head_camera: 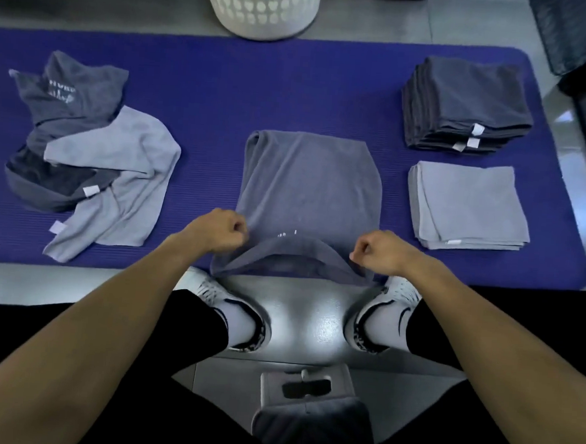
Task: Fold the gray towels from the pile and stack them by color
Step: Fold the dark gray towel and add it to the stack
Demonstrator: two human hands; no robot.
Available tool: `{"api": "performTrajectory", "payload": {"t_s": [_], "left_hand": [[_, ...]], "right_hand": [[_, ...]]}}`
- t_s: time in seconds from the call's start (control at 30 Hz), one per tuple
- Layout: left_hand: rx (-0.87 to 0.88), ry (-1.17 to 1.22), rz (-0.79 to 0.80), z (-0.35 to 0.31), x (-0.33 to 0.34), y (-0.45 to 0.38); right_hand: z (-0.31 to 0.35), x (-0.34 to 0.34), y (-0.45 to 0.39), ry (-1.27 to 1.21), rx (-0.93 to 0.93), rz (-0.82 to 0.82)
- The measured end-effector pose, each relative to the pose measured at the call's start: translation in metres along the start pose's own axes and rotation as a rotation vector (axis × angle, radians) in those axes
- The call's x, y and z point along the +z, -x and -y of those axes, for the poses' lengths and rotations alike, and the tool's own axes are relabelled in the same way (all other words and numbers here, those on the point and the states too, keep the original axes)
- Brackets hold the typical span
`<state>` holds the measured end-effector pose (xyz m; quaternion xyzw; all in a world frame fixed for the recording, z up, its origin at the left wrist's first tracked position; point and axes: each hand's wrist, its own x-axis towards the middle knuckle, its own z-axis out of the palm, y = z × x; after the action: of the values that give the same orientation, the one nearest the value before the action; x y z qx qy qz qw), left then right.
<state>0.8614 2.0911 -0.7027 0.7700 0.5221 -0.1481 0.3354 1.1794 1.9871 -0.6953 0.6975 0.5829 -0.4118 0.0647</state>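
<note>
From the head camera, the mid-gray towel (309,185) lay spread on the blue mat (224,80), running straight away from the person. Its near edge was raised off the mat between the two hands. The left hand (220,231) pinched the near left corner with curled fingers (238,227), and the right hand (380,251) pinched the near right corner the same way. Both sat level with each other, so neither was nearer; the cloth hung in a shallow sag between them. The rest of the towel stretched beyond the fingertips, long axis pointing away, and the far edge lay flat. I judged the next move to be carrying that near edge forward over the far one, and there looked to be bare mat beyond to allow it.

Well off to the left of the left hand sat the unfolded pile (89,161), dark and light grays tangled. Off to the right of the right hand lay the light-gray stack (467,205), and beyond it the dark-gray stack (467,105), taller. A white laundry basket (260,7) stood on the floor past the mat's far side.
</note>
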Motion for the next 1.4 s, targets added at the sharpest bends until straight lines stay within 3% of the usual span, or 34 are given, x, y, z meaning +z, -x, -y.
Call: {"api": "performTrajectory", "payload": {"t_s": [0.17,0.43,0.53,0.67,0.77,0.87,0.97,1.07,1.23,1.4], "left_hand": [[0.091,0.119,-0.209,-0.036,0.003,-0.043],[0.181,0.163,-0.114,-0.114,0.010,-0.170],[0.238,0.122,-0.154,-0.144,0.012,-0.225],[0.375,-0.027,-0.171,-0.171,0.011,-0.289],[0.436,-0.198,-0.072,-0.181,0.013,-0.322],[0.536,-0.401,-0.031,-0.174,0.013,-0.339],[0.666,-0.322,-0.108,-0.141,0.006,-0.342],[0.737,-0.262,-0.101,-0.105,0.002,-0.332],[0.706,-0.154,-0.134,-0.081,0.005,-0.324],[0.658,-0.042,-0.122,-0.083,0.000,-0.327]], "right_hand": [[-0.004,-0.057,-0.023,0.013,0.007,-0.045],[-0.033,-0.163,-0.069,0.148,-0.003,-0.099],[-0.058,-0.175,-0.093,0.096,-0.014,-0.100],[-0.096,-0.158,-0.128,-0.100,-0.018,-0.138],[-0.115,-0.141,-0.154,-0.281,-0.020,-0.162],[-0.127,-0.129,-0.177,-0.392,-0.011,-0.287],[-0.129,-0.114,-0.195,-0.579,-0.003,-0.421],[-0.125,-0.094,-0.210,-0.698,0.006,-0.441],[-0.110,-0.072,-0.224,-0.641,-0.031,-0.435],[-0.089,-0.061,-0.239,-0.422,-0.203,-0.437]]}}
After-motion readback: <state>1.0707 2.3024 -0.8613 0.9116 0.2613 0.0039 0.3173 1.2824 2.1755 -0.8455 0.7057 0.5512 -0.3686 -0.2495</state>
